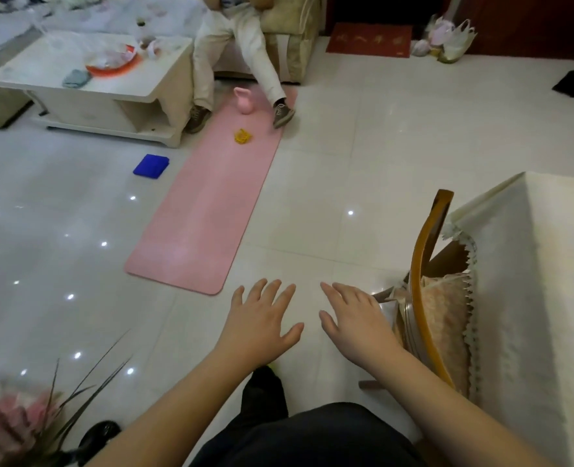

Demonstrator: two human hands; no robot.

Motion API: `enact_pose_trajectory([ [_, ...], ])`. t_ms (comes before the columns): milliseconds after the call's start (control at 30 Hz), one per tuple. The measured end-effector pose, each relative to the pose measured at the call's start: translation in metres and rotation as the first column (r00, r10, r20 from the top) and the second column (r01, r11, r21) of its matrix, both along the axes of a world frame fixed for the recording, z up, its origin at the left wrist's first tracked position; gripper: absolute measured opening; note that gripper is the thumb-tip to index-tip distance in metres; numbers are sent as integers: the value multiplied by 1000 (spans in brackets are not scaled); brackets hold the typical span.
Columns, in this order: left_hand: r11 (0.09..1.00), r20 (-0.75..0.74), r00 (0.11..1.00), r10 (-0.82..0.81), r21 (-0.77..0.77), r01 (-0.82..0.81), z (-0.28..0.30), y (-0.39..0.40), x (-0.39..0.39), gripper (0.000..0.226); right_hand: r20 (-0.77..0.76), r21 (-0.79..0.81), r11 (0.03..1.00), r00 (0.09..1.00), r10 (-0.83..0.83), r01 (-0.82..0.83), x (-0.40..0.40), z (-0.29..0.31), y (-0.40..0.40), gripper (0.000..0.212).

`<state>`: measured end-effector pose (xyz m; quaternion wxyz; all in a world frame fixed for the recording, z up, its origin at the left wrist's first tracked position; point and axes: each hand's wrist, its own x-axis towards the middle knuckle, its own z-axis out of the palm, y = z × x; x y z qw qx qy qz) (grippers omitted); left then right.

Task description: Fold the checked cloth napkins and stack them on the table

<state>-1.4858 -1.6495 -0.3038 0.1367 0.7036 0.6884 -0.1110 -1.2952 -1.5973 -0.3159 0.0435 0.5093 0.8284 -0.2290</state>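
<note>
Both hands were what sat closest to the lens, held out palm-down over the bare tile floor (312,163), left hand (262,323) and right hand (356,326) side by side and not touching. Fingers were spread on each, so the grip on both sides was apart and holding nothing at all. As for the checked napkins, honestly I couldn't spot a single one anywhere in view, folded or not. Nearest candidate for where they'd end up was the counter (528,281) off to the right with a cream lace-edged cloth over it, and the part of it that showed had no stack on it. A wooden chair (423,274) with a cushion was tucked in right against it, just beside the right hand. So my read: the task looked like it hadn't really got going, no fold done, no pile started, and everything was left to do, starting with actually finding the napkins. Further out, a pink mat (208,203) lay on the floor with a pink kettlebell (244,101) and a small yellow thing (242,136) on it, a folded blue cloth (151,166) sat on the tiles near it (plain blue, not checked), and a low white coffee table (86,79) stood beyond with someone seated (235,45) on a sofa behind it.
</note>
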Motion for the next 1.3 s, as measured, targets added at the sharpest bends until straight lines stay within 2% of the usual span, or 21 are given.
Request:
enact_pose_trajectory([
  [200,997,32,997,-76,-5,76,-7,89,-63,76,155,87,994,985,-80,67,-44,-10,63,58],
  [467,973,39,973,-227,42,225,8,208,-115,83,154,101,971,961,-230,216,-86,-7,140,58],
  [700,946,78,944,-322,-14,324,-12,314,-86,92,210,132,919,896,-392,372,-67,-19,210,56],
  [800,917,59,918,-392,-53,395,-19,363,-61,85,259,116,899,861,-438,423,-48,-32,250,57],
  [967,865,32,878,-478,-157,477,-18,430,-19,71,245,128,836,799,-548,534,-15,-35,322,52],
  [1133,849,-15,856,-517,-134,510,-9,501,5,77,212,138,828,801,-561,543,9,-21,388,43],
  [1200,862,-28,865,-501,-100,496,-2,524,13,89,214,128,822,793,-570,555,16,-16,414,43],
  [1300,873,-4,873,-487,-34,487,4,566,26,91,211,134,790,761,-613,599,24,-18,455,40],
])
